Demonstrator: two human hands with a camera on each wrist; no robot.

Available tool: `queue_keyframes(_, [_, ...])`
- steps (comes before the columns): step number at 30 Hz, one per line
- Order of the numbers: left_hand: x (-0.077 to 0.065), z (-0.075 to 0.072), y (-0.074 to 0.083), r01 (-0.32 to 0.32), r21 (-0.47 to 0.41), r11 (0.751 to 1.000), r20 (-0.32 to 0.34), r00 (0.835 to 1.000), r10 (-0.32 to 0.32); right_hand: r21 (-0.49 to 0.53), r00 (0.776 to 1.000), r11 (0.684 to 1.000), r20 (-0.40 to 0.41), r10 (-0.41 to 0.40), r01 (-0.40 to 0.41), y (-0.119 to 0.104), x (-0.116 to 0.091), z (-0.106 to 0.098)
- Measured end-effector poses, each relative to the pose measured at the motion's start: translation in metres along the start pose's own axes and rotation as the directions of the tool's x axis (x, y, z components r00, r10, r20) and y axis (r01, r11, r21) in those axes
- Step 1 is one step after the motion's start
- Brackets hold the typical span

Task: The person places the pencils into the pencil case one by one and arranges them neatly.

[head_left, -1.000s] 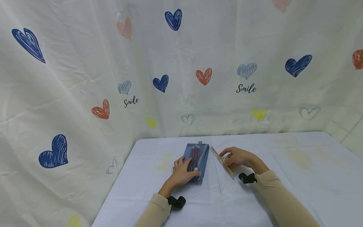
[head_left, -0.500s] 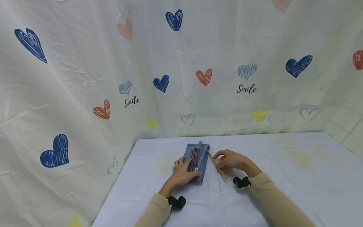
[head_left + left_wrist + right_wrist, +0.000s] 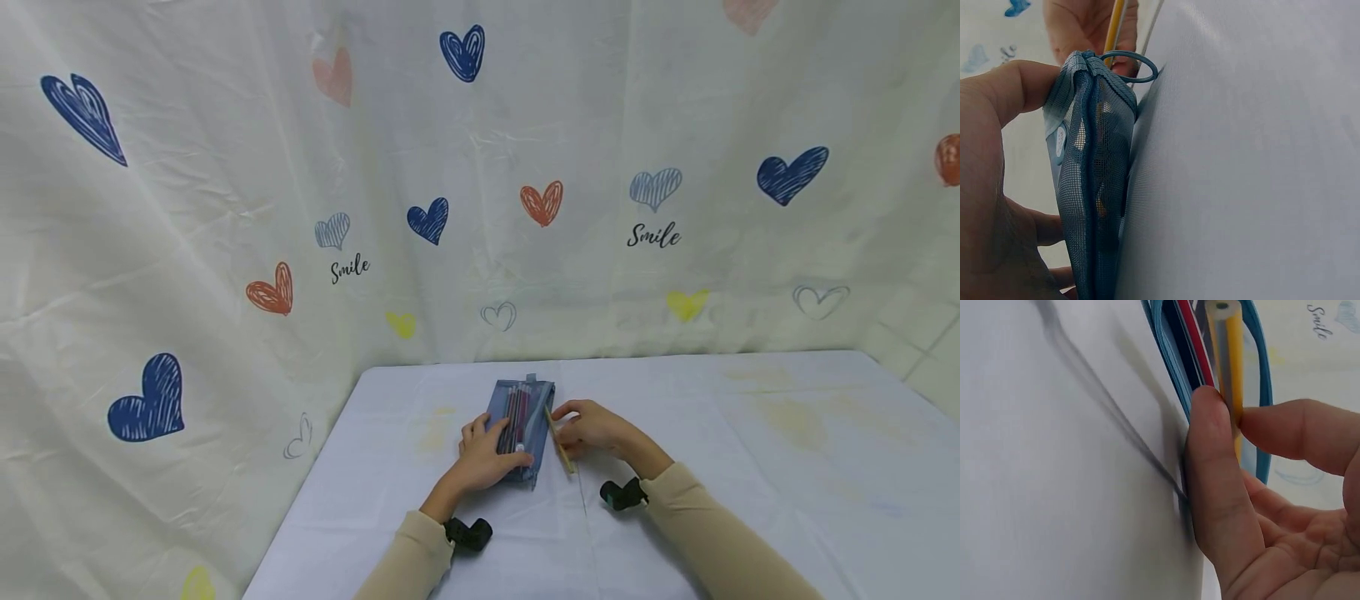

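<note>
A blue mesh pencil case (image 3: 536, 429) lies on the white table, with several dark and reddish pencils (image 3: 516, 408) showing in it. My left hand (image 3: 480, 458) holds it at the near end, thumb on the near right corner and fingers spread toward its left side. In the left wrist view the zip (image 3: 1088, 187) runs along the case's near side. My right hand (image 3: 596, 429) pinches a yellow pencil with grey stripes (image 3: 1227, 356) between thumb and fingers. In the head view, the pencil's far end overlaps the case's right edge, by the blue-trimmed opening (image 3: 1263, 375).
A ring loop (image 3: 1141, 65) hangs from the near corner of the pencil case. Behind the white-covered table (image 3: 750, 467) hangs a pale curtain (image 3: 577, 275) printed with hearts. Each wrist wears a black camera (image 3: 468, 535).
My right hand has moved left with the yellow pencil, from beside the pencil case to its right edge. The left hand and the case have stayed in place.
</note>
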State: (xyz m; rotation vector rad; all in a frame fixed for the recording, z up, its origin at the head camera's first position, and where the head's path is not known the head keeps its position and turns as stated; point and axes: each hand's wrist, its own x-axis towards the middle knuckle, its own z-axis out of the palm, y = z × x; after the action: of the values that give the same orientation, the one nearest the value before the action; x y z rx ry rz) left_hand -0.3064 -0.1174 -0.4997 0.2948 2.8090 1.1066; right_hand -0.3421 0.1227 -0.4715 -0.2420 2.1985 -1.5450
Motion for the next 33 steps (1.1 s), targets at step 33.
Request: queue_keyframes(33, [0.001, 0.002, -0.002, -0.019, -0.004, 1.000, -0.006, 1.000, 0.019, 0.122, 0.998, 0.991, -0.044, -0.043, 0.048, -0.006, 0.008, 0.031])
